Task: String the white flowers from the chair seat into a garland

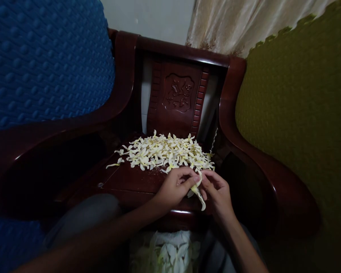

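A pale cream-yellow flower (198, 192) is between my two hands, above the front edge of the wooden seat. My left hand (174, 185) pinches it between thumb and fingers. From the other side, my right hand (218, 191) has its thumb and fingertips closed on the same flower, near its upper part. Just beyond my fingers, a heap of similar white and yellow flowers (165, 149) covers the back of the seat. One loose flower (115, 163) lies apart at the heap's left edge.
The dark red wooden armchair (184, 53) has a carved backrest and broad curved arms. A blue textured foam mat (51, 64) stands at left, an olive one (295, 113) at right. Below the seat edge, between my knees, a container (142, 254) holds white petals or flowers.
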Demonstrator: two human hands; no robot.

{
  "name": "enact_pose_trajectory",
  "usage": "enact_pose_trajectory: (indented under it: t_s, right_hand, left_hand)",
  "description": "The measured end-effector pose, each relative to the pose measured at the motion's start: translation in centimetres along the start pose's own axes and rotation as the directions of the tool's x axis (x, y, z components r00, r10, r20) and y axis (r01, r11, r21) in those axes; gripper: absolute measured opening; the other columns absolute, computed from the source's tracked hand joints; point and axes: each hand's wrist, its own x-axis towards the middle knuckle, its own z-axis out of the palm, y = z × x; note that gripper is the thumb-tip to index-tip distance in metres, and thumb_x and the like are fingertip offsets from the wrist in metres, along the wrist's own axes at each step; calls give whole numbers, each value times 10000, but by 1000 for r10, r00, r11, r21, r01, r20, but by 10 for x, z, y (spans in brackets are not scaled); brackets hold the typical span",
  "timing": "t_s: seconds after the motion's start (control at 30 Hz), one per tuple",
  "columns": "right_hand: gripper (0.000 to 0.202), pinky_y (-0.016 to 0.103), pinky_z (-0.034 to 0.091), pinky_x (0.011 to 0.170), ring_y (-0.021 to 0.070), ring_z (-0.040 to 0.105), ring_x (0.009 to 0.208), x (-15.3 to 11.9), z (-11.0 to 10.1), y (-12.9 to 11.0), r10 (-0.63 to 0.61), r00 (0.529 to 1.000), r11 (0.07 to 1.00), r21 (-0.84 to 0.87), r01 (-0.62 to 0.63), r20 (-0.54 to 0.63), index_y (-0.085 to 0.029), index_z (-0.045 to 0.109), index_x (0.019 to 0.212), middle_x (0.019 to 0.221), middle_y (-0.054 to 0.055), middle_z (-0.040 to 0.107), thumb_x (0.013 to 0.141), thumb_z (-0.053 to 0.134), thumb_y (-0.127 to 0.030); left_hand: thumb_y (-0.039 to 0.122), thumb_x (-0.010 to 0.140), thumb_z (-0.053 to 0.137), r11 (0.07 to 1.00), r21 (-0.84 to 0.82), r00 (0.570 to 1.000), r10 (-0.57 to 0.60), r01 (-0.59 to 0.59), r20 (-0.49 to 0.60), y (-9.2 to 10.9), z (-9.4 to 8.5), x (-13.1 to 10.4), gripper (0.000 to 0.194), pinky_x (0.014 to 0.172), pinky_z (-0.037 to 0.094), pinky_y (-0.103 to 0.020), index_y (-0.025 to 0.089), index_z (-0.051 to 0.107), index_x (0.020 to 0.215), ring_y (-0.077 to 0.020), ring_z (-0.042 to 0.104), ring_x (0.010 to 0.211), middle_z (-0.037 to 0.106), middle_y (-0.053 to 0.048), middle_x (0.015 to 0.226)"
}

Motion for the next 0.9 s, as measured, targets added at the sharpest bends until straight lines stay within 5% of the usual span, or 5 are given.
enact_pose_trajectory:
  t_s: [0.27,0.53,0.77,0.9]
  right_hand:
    - [175,163,318,417,31,401,380,0,3,-3,-31,1000,999,-17,31,-2,-172,661,847,506,-65,500,774,725,-318]
    - [193,181,329,438,50,413,461,-1,0,-2,-106,993,991,-92,100,-56,-170,634,837,636,-35,528,788,705,-343]
    - [297,193,273,427,73,315,430,0,7,-4,25,982,987,163,6,-187,-186,591,944,472,-88,391,776,709,-400]
    - [273,176,293,437,59,322,457,7,-2,-10,42,963,953,301,42,-268,-181,573,753,541,-80,415,683,786,-338]
  left_hand:
    - [345,817,557,997,69,997,25,-21,-67,-10,3,0,265,618,424,-223,124,582,672,-129,527,623,564,-16,621]
    - [319,876,484,932,358,974,134,-61,-182,-6,-1,1,259,608,402,-215,142,580,712,-134,526,650,577,-8,667]
    - [308,895,440,896,434,978,164,-93,-129,3,-1,3,283,603,362,-219,159,529,672,-129,473,631,516,11,631]
    - [318,896,419,899,430,973,162,-79,-161,5,-3,-1,307,615,366,-235,161,502,645,-136,469,635,505,4,628]
